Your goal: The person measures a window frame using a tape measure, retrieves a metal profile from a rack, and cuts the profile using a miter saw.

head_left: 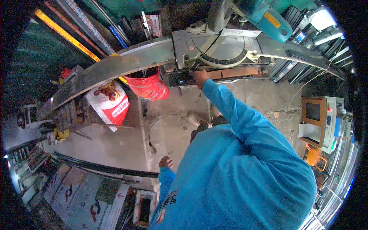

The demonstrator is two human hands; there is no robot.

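1. One hand at work: the right hand point(199, 78) is closed around the dark handle point(196, 64) at the front of the miter saw point(230, 44); the palm side is hidden.
2. Left hand point(165, 161) hangs away from the saw, fingers loosely parted, nothing seen in it.
3. Progress, my judgement: looks like adjusting or steadying the saw. Handle reached; no finished cut can be made out.
4. Left to do: can't tell from this view; whether the saw's angle is set doesn't show either.
5. Saw location: top centre, between the two wings of the long bench point(126, 63), a brown strip point(239, 73) just below its front edge.
6. Saw looks: greyish round table, pale curved rim, teal housing point(274, 25) with an orange-yellow label at upper right. Blade not clearly visible.
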